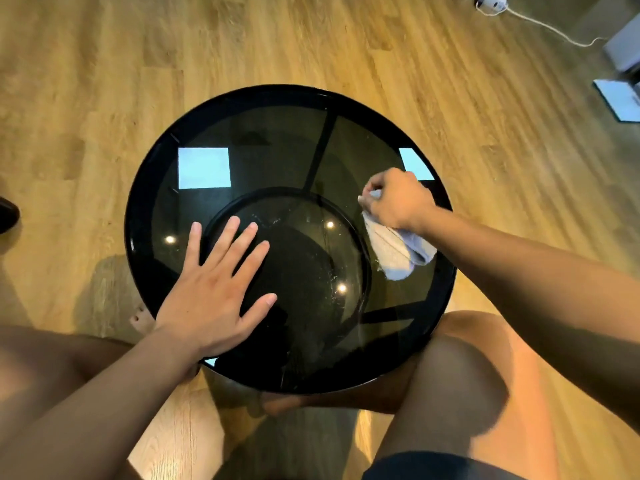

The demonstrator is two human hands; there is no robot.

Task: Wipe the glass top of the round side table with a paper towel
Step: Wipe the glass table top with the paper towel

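My bare knees (467, 362) sit either side of the round glass-topped desk (277, 143), my left hand (214, 296) lying flat on the glass with fingers spread, my right hand (398, 199) gripping the crumpled paper towel (398, 252) against the glass near its right rim.

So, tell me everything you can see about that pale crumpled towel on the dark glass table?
The pale grey-white paper towel is crumpled and folded, soft-looking like cloth. The right hand grips its upper end in curled fingers; the rest trails toward the person, lying on the right side of the round dark glass tabletop.
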